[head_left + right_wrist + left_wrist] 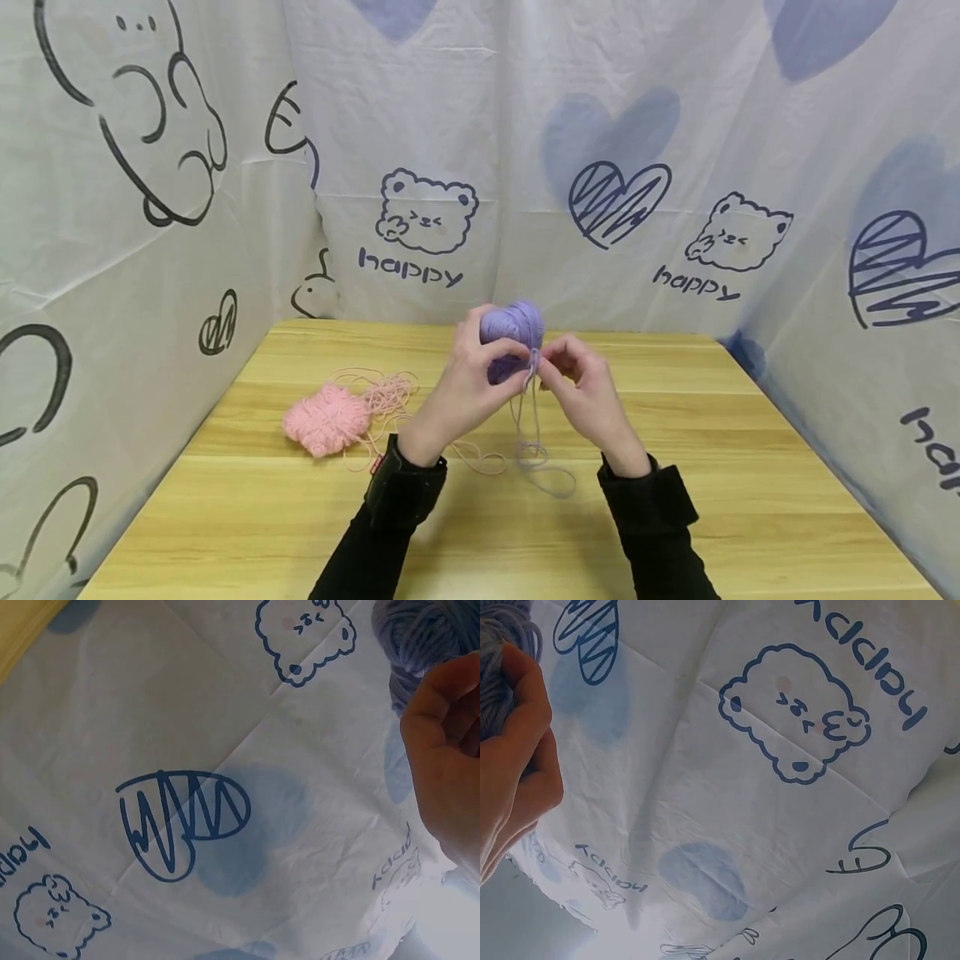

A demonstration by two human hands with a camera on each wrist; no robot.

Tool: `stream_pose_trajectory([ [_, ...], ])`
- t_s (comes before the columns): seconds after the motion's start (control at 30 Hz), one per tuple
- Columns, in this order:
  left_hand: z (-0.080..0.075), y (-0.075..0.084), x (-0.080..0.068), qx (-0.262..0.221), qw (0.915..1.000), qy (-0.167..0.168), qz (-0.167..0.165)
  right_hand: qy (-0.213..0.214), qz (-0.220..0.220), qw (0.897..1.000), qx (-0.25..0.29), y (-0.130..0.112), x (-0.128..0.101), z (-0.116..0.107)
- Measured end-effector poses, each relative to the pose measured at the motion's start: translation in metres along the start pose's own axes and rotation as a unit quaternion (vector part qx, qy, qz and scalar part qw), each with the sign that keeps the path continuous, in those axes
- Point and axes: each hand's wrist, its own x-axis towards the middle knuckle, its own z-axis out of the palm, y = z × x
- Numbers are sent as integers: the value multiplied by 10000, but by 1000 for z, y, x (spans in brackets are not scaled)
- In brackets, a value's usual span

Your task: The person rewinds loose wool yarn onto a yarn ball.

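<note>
My left hand (480, 367) grips a lilac ball of yarn (512, 327) held up above the wooden table (675, 500). My right hand (573, 375) pinches the lilac strand (534, 362) right beside the ball. The loose end of the strand hangs down and coils on the table (543, 467). In the left wrist view the left hand (514, 757) curls around the lilac yarn (499, 645). The right wrist view shows the right hand (446, 742) just below the lilac ball (420, 637).
A pink yarn bundle (326, 417) lies on the table to the left, with pink strands (382, 392) trailing toward the left wrist. White printed fabric walls (150, 208) enclose the table on three sides.
</note>
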Motion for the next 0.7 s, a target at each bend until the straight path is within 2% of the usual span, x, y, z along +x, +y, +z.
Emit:
stream_pose_trajectory([
  [0.17, 1, -2, 1, -264, 9995, 149, -48, -11, -111, 9998, -160, -1, 0, -1],
  [0.33, -7, -5, 2, -531, 9958, 684, -286, 176, 182, 9989, -386, 0, -2, -10],
  [0.43, -11, -6, 2, -676, 9917, 1018, -411, 241, 218, 9961, -815, 1, -2, -14],
  [0.57, -14, -8, 2, -771, 9882, 1223, -497, 239, 31, 9889, -1468, 3, -2, -18],
  [0.7, -19, -9, 3, -717, 9859, 1409, -550, 663, -99, 9757, -2087, 9, 0, -23],
])
